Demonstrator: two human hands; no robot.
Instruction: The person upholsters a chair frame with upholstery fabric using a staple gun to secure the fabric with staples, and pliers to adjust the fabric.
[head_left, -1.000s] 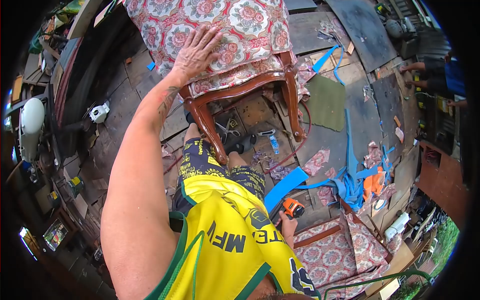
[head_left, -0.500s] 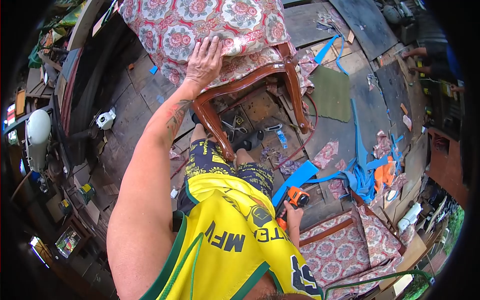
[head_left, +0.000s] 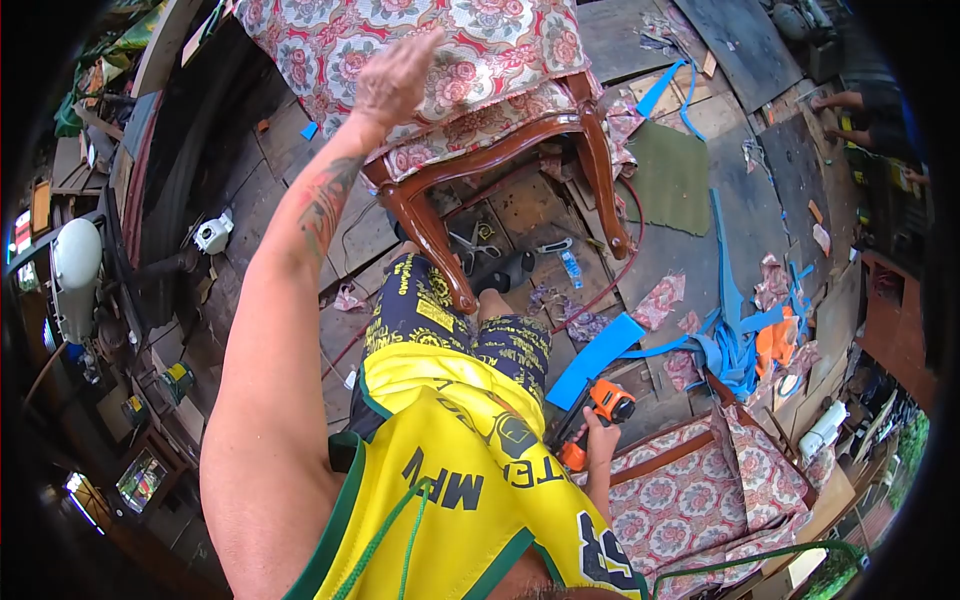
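My left hand [head_left: 392, 82] is over the floral-covered seat of a chair [head_left: 480, 45], fingers stretched out and slightly blurred, with nothing seen in them. The seat's red, white and grey rose fabric hangs over a glossy brown wooden frame [head_left: 480, 158]. One curved front leg [head_left: 432, 238] reaches down between my knees, and the other leg [head_left: 603, 190] stands to the right. Low at my right side, my right hand [head_left: 600, 440] is wrapped round an orange and black staple gun [head_left: 608, 402]; its lower end is partly hidden by my shirt.
A blue strip [head_left: 597, 360] lies beside the staple gun, with tangled blue straps [head_left: 735, 355] farther right. Scissors [head_left: 475, 247], a cutter [head_left: 553, 246] and a red hose [head_left: 636, 235] are on the floor. A second floral-covered piece [head_left: 680, 490] lies lower right. Another person's arm [head_left: 840, 101] shows at upper right.
My left hand, flat on the seat fabric before, has shifted up and left and turned edge-on. My right hand still holds the staple gun, slightly lower in view.
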